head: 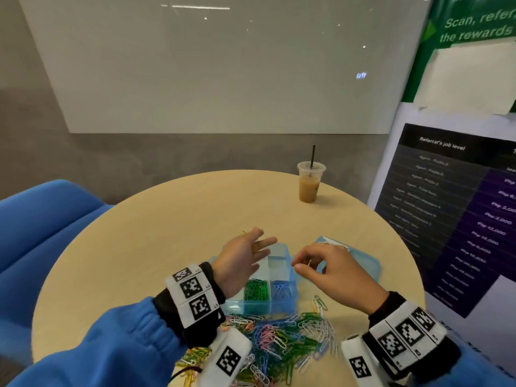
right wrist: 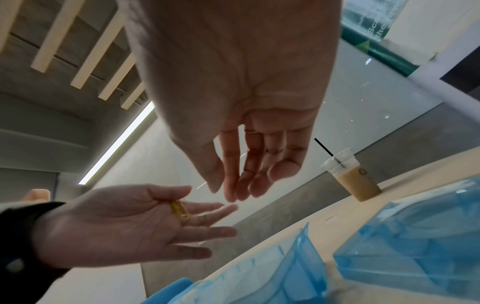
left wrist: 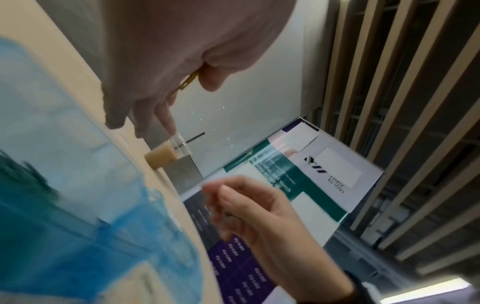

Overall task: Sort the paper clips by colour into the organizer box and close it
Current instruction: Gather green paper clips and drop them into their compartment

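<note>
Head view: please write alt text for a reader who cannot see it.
Two hands hover over an open translucent blue plastic organizer box on a round beige table; the left hand holds yellow paper clips. A mixed-colour paper clip pile lies nearer.

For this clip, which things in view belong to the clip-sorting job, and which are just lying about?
Part of the job:
- organizer box, open
- its lid
- loose clip pile
- green clips and blue clips in compartments
- yellow clips held by left hand
- right hand

Lying about:
- iced coffee cup
- poster
- blue chair
</note>
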{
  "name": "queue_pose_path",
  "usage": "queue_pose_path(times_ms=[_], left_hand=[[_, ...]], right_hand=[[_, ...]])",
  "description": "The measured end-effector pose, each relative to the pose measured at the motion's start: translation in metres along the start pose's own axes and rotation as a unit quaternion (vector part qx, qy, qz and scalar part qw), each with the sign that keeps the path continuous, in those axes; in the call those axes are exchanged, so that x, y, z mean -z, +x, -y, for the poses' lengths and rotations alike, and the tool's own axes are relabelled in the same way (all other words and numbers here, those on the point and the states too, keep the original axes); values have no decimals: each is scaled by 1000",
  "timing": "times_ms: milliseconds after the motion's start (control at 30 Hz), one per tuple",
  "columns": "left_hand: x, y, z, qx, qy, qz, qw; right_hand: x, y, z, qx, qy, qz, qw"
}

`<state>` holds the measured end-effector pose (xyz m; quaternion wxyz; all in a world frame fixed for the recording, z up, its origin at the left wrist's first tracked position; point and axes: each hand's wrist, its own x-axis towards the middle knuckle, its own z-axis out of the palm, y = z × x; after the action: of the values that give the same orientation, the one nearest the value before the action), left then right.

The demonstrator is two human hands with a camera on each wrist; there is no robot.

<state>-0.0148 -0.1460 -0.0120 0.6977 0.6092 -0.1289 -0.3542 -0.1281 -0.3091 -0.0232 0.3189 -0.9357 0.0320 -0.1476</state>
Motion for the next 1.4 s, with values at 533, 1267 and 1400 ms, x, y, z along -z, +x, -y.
queue_pose_path(times_ms=[533, 1267, 1400], left_hand=[[62, -11, 0, -24, 76, -41, 996], [79, -20, 7, -51, 782, 152, 602], [82, -11, 15, -39, 810, 147, 566]], right_hand=[[-8, -5, 1, 6, 20, 47, 999], [-20, -16, 2, 4, -3, 152, 988], [-21, -16, 3, 3, 4, 168, 986]])
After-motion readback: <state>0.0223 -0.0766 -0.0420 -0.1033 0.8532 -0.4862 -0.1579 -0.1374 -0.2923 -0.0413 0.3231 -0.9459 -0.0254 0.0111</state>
